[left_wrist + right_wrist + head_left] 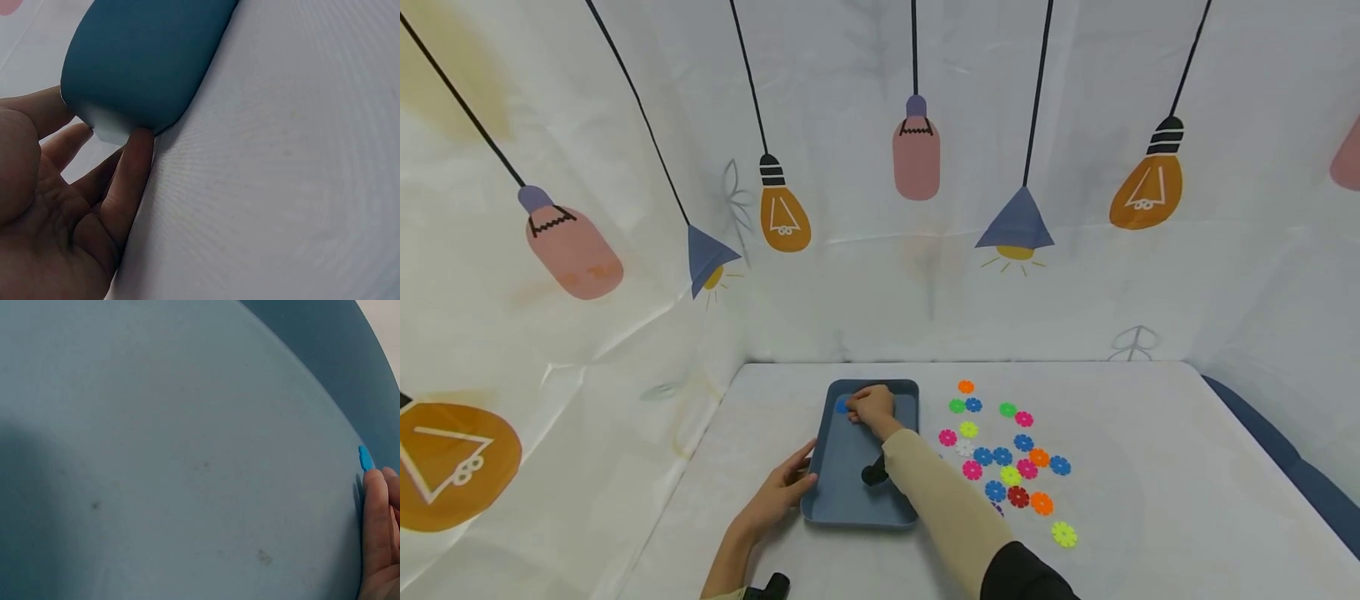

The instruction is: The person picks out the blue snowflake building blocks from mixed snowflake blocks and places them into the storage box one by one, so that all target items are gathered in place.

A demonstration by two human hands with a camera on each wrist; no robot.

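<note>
In the middle of the head view, the right hand (872,408) is reaching into the far left corner of a blue tray (838,479), its fingers (377,519) curling down around a small blue disc (842,406) and pinching it just above the tray floor; in the right wrist view only a sliver of that disc (365,458) is showing at the right edge of the frame, sitting right at the fingertip. The left hand (778,492) is lying lower left of the tray, its fingers (134,169) stretching out nearly straight and relaxed, gripping nothing, with the fingertips pressing against the tray's near left corner (119,128); the thumb is resting along the tray's side. The tray is sitting flat on the white counter (1150,467), slightly left of centre in the frame. To the right of the tray, a loose scatter of flat toothed discs (1003,454) in orange, green, blue, pink, yellow, red and white is lying on the counter, apart from the tray. A black strap is showing on the right forearm sleeve above the tray. The backdrop is carrying drawn hanging lamps and bulbs; no writing or brand can be read anywhere.
</note>
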